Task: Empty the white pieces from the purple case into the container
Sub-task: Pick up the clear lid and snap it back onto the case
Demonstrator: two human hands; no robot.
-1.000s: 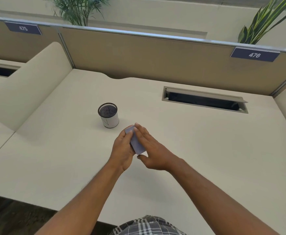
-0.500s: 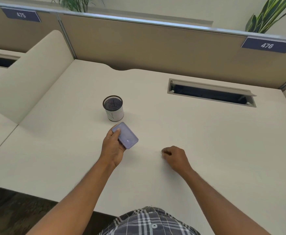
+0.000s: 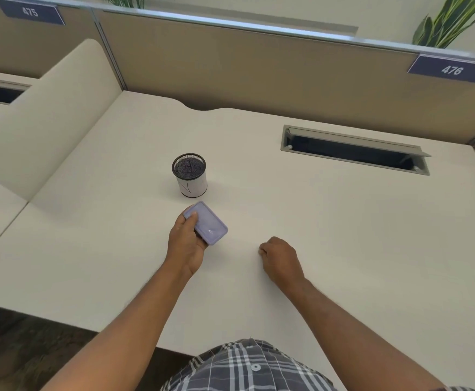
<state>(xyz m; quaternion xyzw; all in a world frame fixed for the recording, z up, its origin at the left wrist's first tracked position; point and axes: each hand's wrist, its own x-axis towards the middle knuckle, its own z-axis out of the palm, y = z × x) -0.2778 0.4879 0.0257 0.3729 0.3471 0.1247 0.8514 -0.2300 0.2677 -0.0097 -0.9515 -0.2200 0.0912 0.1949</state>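
My left hand (image 3: pixel 187 245) holds a flat purple case (image 3: pixel 206 227), closed, thumb across its near-left end. The case hovers just in front of a small round container (image 3: pixel 190 176) with a black mesh rim and white paper around its wall, standing upright on the desk. No white pieces show; the inside of the case is hidden. My right hand (image 3: pixel 280 256) rests on the desk to the right of the case as a closed fist, apart from the case, and I cannot see anything in it.
The cream desk (image 3: pixel 343 235) has an open cable slot (image 3: pixel 354 150) at the back right. Tan partition panels (image 3: pixel 259 69) close the back, and a curved divider (image 3: pixel 41 119) stands at the left. The desk's front edge runs near my body.
Both hands were together on the case a second ago. My right hand has let go and moved right onto the desk as a fist. The left hand keeps the case.
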